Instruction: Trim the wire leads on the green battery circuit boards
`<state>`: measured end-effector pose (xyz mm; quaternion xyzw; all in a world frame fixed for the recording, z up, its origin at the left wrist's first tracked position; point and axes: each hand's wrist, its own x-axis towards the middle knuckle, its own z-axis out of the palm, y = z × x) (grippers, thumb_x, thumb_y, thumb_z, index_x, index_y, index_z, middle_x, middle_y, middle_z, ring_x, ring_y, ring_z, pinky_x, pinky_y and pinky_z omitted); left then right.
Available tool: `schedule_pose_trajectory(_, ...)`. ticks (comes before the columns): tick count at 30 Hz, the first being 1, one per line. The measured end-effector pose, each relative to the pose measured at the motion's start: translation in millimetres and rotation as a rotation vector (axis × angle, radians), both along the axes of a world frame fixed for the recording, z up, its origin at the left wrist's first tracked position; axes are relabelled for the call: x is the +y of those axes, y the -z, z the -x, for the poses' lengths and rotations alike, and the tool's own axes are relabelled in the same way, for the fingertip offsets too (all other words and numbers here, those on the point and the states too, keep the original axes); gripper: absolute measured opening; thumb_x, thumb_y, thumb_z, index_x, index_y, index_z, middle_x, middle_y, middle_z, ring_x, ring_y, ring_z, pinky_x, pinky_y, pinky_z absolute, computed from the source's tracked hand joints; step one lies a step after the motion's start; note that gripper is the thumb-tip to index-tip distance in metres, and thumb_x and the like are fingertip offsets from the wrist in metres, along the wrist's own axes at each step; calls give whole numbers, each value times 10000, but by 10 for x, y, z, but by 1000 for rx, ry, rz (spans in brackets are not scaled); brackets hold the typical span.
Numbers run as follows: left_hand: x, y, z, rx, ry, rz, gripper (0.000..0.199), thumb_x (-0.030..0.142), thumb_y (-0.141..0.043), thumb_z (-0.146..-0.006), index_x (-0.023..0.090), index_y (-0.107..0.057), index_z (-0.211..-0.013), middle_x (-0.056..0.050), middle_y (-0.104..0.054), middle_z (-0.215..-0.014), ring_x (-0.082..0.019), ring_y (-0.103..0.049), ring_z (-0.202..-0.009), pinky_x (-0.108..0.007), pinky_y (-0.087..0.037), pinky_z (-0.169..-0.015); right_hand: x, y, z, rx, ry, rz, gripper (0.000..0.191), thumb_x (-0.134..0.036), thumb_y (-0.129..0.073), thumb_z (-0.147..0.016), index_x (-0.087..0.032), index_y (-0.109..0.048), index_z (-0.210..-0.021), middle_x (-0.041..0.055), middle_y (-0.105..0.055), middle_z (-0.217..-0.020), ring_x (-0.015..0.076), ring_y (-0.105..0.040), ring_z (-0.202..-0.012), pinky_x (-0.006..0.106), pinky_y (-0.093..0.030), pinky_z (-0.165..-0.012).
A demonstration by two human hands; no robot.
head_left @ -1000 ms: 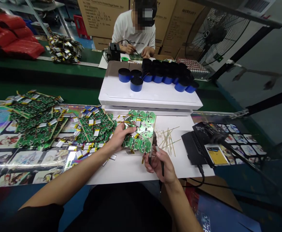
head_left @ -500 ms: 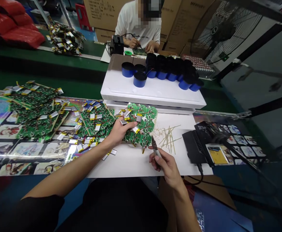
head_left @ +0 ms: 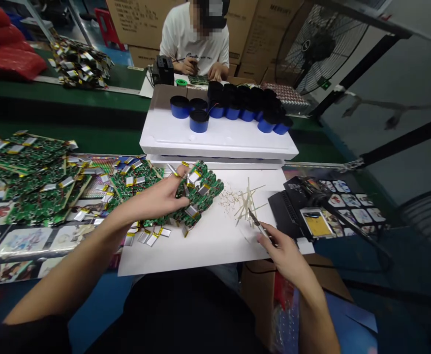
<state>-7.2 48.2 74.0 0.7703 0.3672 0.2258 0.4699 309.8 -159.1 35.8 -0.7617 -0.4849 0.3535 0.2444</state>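
Observation:
My left hand (head_left: 152,199) lies over a cluster of wired green circuit boards (head_left: 197,194), its fingers gripping them. Small silver pouch batteries with yellow tabs (head_left: 152,237) lie loose just below that hand, on a white board (head_left: 204,250). My right hand (head_left: 284,253) is shut on slim, narrow-nosed cutters (head_left: 259,225), whose tips point up and left. Those tips are near a small heap of pale trimmed strips (head_left: 247,201) and stand apart from the boards. A larger pile of green boards with batteries (head_left: 34,177) lies to the left.
A white foam block (head_left: 215,145) carries several black-topped blue cylinders (head_left: 200,120) ahead of me. A black soldering station (head_left: 287,211) stands to the right. A co-worker (head_left: 195,37) works beyond, among cardboard boxes (head_left: 245,34), with a standing fan (head_left: 317,46) nearby.
My right hand has moved right with the cutters, away from the boards. My left hand has gathered the board cluster leftward and closer together. The whole view has shifted slightly.

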Motion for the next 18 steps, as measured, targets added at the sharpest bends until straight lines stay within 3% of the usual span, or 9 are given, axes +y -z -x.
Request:
schedule_pose_trajectory(4, -71, -344, -7, 199, 134, -223, 555, 204, -710, -751, 245, -709, -1305, -45, -694, -805, -248, -615, -664, -309, -391, -619, -68, -138, -6, -396, 3, 163, 540, -490, -486, -1014, -210, -648, -1446, 106, -768, -1024, 283, -697, -824, 361, -474, -728)
schedule_pose_trajectory(7, -109, -591, -28, 205, 137, -289, 441, 249, -756, -767, 261, -771, -1208, -19, -620, -638, -230, -553, -555, -319, -384, -633, -90, -133, 54, -471, -18, 219, 521, -432, -442, -1039, -220, -603, -1487, 126, -747, -1187, 323, -721, -1043, 366, -487, -783)
schedule_pose_trajectory(10, -134, -757, -40, 181, 170, -339, 283, 296, -777, -791, 273, -796, -1072, -6, -595, -602, -194, -494, -489, -322, -399, -637, -119, -103, 80, -559, -73, 236, 537, -382, -432, -1057, -248, -531, -1568, 133, -707, -1218, 338, -702, -1112, 373, -485, -795)
schedule_pose_trajectory(14, -138, -804, -21, 203, 217, -466, 234, 389, -734, -848, 282, -791, -1048, -70, -734, -811, -238, -617, -629, -327, -435, -652, -154, -127, 90, -687, -157, 238, 616, -306, -420, -1065, -365, -363, -1676, 138, -656, -1194, 347, -696, -1102, 355, -458, -752)
schedule_pose_trajectory(18, -90, -692, 10, 151, 146, -438, 333, 436, -774, -831, 257, -773, -1111, -63, -754, -847, -216, -622, -606, -306, -426, -615, -162, -210, 117, -669, -216, 302, 663, -306, -410, -1064, -429, -262, -1698, 126, -642, -1148, 314, -725, -926, 326, -411, -677)
